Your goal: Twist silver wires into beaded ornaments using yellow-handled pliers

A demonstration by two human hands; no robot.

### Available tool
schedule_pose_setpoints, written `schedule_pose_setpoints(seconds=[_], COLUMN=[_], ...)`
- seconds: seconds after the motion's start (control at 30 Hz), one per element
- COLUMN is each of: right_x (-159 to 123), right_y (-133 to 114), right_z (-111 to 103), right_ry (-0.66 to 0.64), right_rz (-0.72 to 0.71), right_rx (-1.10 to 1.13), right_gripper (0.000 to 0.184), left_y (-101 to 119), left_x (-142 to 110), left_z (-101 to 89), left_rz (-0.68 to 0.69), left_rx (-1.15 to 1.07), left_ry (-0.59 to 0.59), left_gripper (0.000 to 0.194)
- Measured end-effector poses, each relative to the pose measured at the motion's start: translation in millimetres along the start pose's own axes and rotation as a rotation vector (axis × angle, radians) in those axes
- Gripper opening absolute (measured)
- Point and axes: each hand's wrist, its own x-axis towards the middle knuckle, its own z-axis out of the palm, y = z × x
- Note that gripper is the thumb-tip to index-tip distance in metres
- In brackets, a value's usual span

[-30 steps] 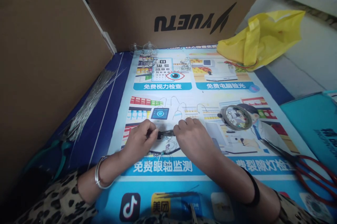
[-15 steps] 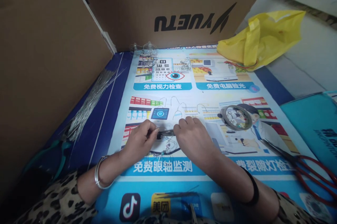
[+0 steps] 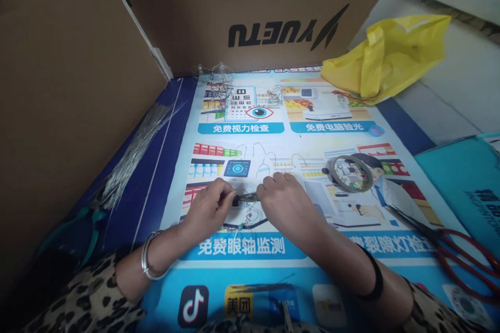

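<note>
My right hand (image 3: pixel 289 207) is closed in a fist around a pair of pliers (image 3: pixel 249 197); only the dark jaws show, pointing left, while the handles are hidden by the palm. Facing it, my left hand (image 3: pixel 211 206) is closed in a pinch at the jaw tips, on the end of a thin beaded wire piece. Loops of that beaded wire piece (image 3: pixel 241 226), with small clear and teal beads, hang below the pliers over the printed sheet. The exact spot where jaws, wire and fingertips meet is too small to make out.
Bent wires (image 3: pixel 267 158) lie beyond my hands. A round dish of beads (image 3: pixel 351 174), red-handled scissors (image 3: pixel 441 239) and a yellow bag (image 3: pixel 385 59) are on the right. Left are a wire bundle (image 3: pixel 135 153) and teal-handled pliers (image 3: pixel 94 223). Cardboard (image 3: pixel 250 4) stands behind wire pieces (image 3: pixel 219 85).
Both hands keep almost the same place and grip. The beaded loops below the pliers have shifted slightly, and the view has moved a little.
</note>
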Motion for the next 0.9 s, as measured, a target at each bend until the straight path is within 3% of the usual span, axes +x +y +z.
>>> schedule_pose_setpoints(seconds=[0.67, 0.9], right_x=[1.7, 0.4], right_y=[2.1, 6.0], right_z=[1.9, 7.3], right_ry=[-0.010, 0.024], right_rz=[-0.021, -0.022], right_rx=[0.015, 0.028], right_gripper=[0.015, 0.012], left_y=[-4.8, -7.5], left_x=[-1.6, -1.9], left_z=[1.3, 0.5], left_rz=[0.062, 0.001], left_rx=[0.000, -0.072], left_ry=[-0.068, -0.066], left_gripper=[0.008, 0.008])
